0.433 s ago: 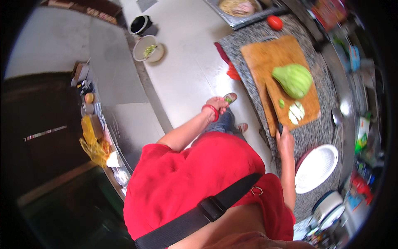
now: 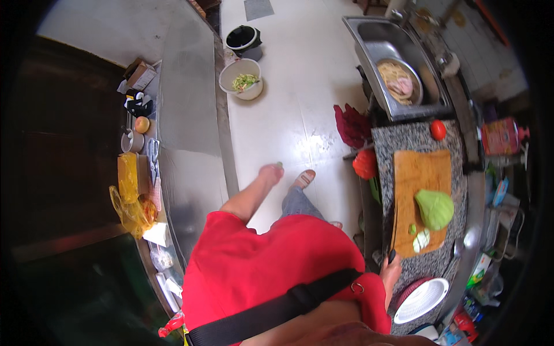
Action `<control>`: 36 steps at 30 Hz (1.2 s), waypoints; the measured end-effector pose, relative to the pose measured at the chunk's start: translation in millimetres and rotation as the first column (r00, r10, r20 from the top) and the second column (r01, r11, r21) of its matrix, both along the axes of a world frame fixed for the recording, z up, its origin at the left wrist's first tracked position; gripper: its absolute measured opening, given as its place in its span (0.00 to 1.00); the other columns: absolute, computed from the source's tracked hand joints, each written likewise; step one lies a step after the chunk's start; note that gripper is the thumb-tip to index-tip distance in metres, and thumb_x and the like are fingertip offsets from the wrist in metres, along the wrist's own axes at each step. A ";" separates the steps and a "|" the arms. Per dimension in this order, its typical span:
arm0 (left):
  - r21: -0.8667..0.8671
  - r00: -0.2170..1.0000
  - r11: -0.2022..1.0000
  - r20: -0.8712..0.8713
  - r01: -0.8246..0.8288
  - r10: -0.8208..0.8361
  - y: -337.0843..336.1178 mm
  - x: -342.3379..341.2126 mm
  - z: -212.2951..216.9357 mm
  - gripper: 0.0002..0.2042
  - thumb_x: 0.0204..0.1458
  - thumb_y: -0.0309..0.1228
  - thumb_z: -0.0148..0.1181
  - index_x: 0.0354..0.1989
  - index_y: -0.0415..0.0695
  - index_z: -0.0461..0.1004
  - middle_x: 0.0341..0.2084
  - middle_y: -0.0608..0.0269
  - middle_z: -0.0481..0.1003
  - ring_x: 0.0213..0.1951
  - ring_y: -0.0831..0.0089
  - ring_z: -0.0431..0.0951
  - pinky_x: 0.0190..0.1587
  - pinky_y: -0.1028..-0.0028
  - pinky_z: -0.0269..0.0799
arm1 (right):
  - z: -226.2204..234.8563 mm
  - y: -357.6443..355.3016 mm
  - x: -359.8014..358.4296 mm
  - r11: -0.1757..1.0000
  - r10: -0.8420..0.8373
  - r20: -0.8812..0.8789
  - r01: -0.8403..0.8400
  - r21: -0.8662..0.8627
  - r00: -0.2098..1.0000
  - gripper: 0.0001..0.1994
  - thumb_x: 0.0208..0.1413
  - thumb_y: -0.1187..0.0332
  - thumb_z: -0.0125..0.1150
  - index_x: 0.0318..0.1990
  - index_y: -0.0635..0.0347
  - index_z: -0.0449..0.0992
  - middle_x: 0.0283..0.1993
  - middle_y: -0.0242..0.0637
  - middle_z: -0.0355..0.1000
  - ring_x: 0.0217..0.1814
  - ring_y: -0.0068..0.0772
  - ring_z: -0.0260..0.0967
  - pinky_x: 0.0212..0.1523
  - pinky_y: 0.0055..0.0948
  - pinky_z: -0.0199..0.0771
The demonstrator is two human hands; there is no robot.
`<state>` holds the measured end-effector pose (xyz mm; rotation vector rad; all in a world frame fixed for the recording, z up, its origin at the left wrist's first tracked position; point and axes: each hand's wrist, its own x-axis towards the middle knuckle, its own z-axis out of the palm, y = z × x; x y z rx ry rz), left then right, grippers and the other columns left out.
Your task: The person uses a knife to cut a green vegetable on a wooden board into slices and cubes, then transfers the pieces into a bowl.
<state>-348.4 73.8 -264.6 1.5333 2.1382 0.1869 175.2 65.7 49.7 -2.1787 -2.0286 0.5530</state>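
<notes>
My left hand (image 2: 270, 175), slightly blurred, is stretched out over the floor. Its fingers are closed on a small green vegetable piece (image 2: 280, 164). At the near edge of the wooden cutting board (image 2: 414, 167), my right hand (image 2: 392, 271) grips the black handle of a knife (image 2: 392, 255); the blade is hard to make out against the board's left edge. A pale green, pear-shaped chayote (image 2: 435, 209) lies on the board. Close by it are a small green bit (image 2: 412, 229) and some whitish cut slices (image 2: 422, 240).
A white bucket (image 2: 258, 92) holding green scraps stands on the floor, before a black-lined bin (image 2: 242, 39). A white colander (image 2: 423, 300) sits on the granite counter near me, a tomato (image 2: 438, 130) at its far end. Beyond is a steel sink (image 2: 369, 49) containing a bowl.
My view has swung towards the bucket and sink, so the counter appears lower and farther right. My left hand has moved away to the left, towards the bucket, with the green piece.
</notes>
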 end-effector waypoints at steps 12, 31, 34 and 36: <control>-0.027 0.146 0.496 0.941 -0.868 0.306 319.3 -276.9 288.7 0.22 0.53 0.29 0.56 0.54 0.42 0.59 0.33 0.53 0.71 0.27 0.63 0.76 0.23 0.69 0.76 | 15.1 8.8 -78.3 0.992 -0.120 0.105 0.115 0.046 0.987 0.10 0.53 0.69 0.55 0.41 0.63 0.70 0.33 0.57 0.70 0.36 0.60 0.68 0.35 0.48 0.67; 0.522 0.339 0.579 0.487 0.626 -0.805 133.1 282.5 236.6 0.08 0.45 0.26 0.60 0.35 0.42 0.75 0.33 0.55 0.76 0.36 0.57 0.76 0.41 0.66 0.72 | 12.2 -67.3 -42.8 0.924 -0.363 -0.032 0.365 0.114 0.931 0.13 0.50 0.66 0.59 0.42 0.56 0.68 0.32 0.47 0.73 0.31 0.52 0.71 0.31 0.45 0.71; 0.728 0.345 0.422 0.266 0.540 -0.900 148.8 360.0 240.0 0.07 0.43 0.23 0.58 0.32 0.41 0.74 0.35 0.54 0.75 0.41 0.53 0.73 0.44 0.64 0.69 | 10.6 -87.1 -19.0 0.885 -0.442 -0.089 0.451 0.121 0.892 0.12 0.51 0.65 0.58 0.42 0.56 0.69 0.30 0.48 0.73 0.30 0.51 0.72 0.30 0.44 0.71; 0.758 0.370 0.359 0.167 0.544 -0.914 156.0 400.8 242.1 0.07 0.43 0.24 0.58 0.33 0.41 0.74 0.34 0.54 0.75 0.41 0.53 0.73 0.45 0.64 0.69 | 9.6 -100.8 -2.4 0.860 -0.491 -0.108 0.501 0.102 0.865 0.11 0.52 0.64 0.58 0.42 0.56 0.69 0.28 0.48 0.73 0.29 0.51 0.72 0.30 0.44 0.71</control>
